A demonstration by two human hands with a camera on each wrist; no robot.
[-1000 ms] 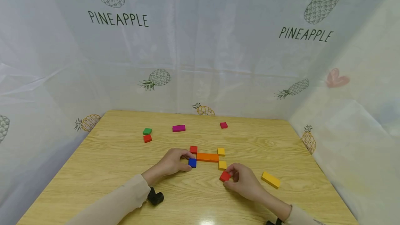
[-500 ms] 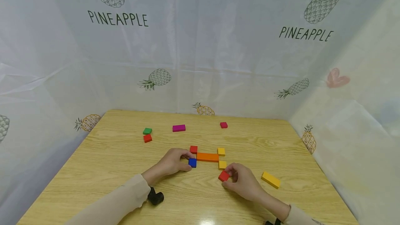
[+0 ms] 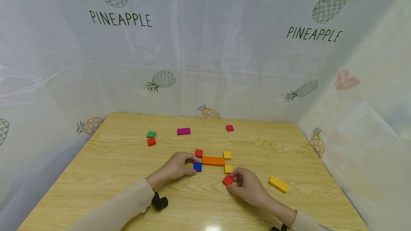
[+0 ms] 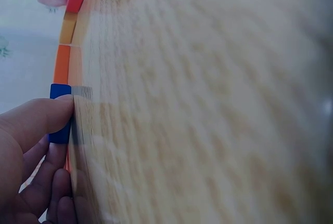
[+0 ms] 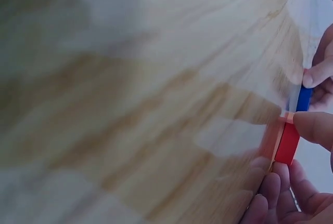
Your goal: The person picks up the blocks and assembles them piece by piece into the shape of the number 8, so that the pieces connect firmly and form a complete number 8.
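Observation:
On the table my left hand (image 3: 177, 167) pinches a blue square block (image 3: 197, 167) between thumb and fingers, at the left end of a long orange block (image 3: 213, 161). Behind the blue block sits a red square block (image 3: 199, 153). Two yellow square blocks, a far one (image 3: 227, 155) and a near one (image 3: 228, 169), lie at the orange block's right end. My right hand (image 3: 249, 187) pinches another red square block (image 3: 228, 180), turned at an angle just in front of the near yellow one. In the right wrist view, thumb and fingertips hold this red block (image 5: 287, 143) low at the tabletop.
A yellow oblong block (image 3: 278, 184) lies right of my right hand. Farther back are a magenta oblong block (image 3: 183, 131), a pinkish-red block (image 3: 229, 128), a green block (image 3: 151, 134) and a red one (image 3: 151, 142). A pineapple-printed curtain (image 3: 205, 45) hangs behind the table.
My right hand has slid the red block slightly left along the tabletop, in front of the near yellow block. The left hand and the blue block have stayed in place.

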